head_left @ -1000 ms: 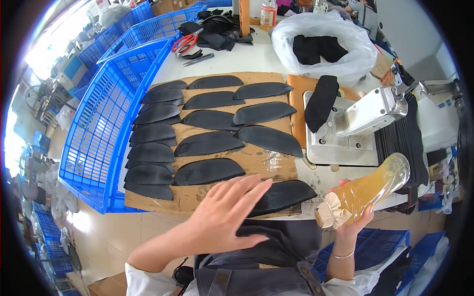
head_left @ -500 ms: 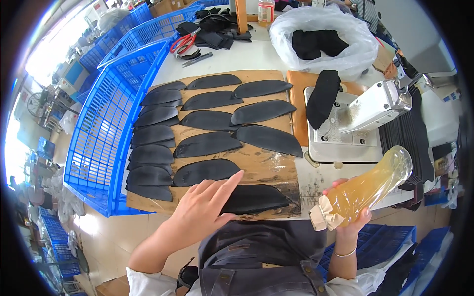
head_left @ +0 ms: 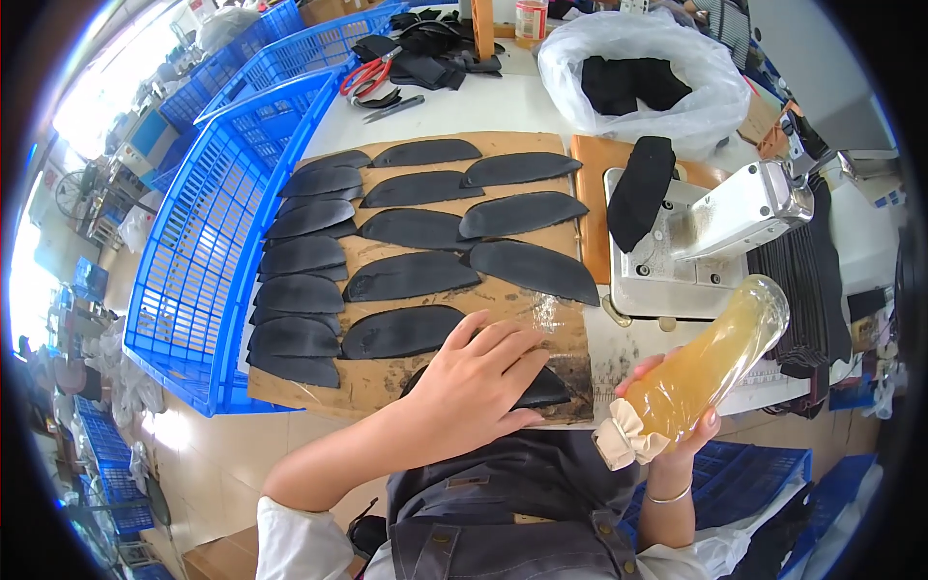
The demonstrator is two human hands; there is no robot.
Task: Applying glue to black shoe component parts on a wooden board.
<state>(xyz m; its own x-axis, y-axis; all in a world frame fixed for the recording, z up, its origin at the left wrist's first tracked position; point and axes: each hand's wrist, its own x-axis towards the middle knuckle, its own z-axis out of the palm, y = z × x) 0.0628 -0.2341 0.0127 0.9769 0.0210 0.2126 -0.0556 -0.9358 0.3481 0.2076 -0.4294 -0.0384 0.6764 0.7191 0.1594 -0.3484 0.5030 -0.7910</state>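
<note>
My right hand (head_left: pixel 688 449) is wrapped round a clear glue bottle (head_left: pixel 710 353) of yellowish liquid. The bottle leans with its cloth-wrapped mouth (head_left: pixel 626 437) down and to the left, above the table's near edge. My left hand (head_left: pixel 488 375) is over the nearest curved black piece (head_left: pixel 543 389), covering its middle. Its fingers are bent and a little apart, and it seems to hold nothing; whether the fingertips touch the piece is hard to tell. More black half-moon pieces (head_left: pixel 404 331) lie in overlapping rows on a stained brown cardboard sheet (head_left: pixel 527 333).
A white sewing machine (head_left: pixel 735 208) with a black fabric piece (head_left: pixel 642 193) on its bed stands right. Blue crates (head_left: pixel 208 280) line the left side. Behind lie red-handled scissors (head_left: pixel 367 75), black scraps and a plastic bag (head_left: pixel 715 97) of black cloth. Black pieces are stacked far right.
My left hand has moved right across the nearest black piece, its fingers now more bent. The bottle in my right hand has shifted slightly left and tilted more steeply.
</note>
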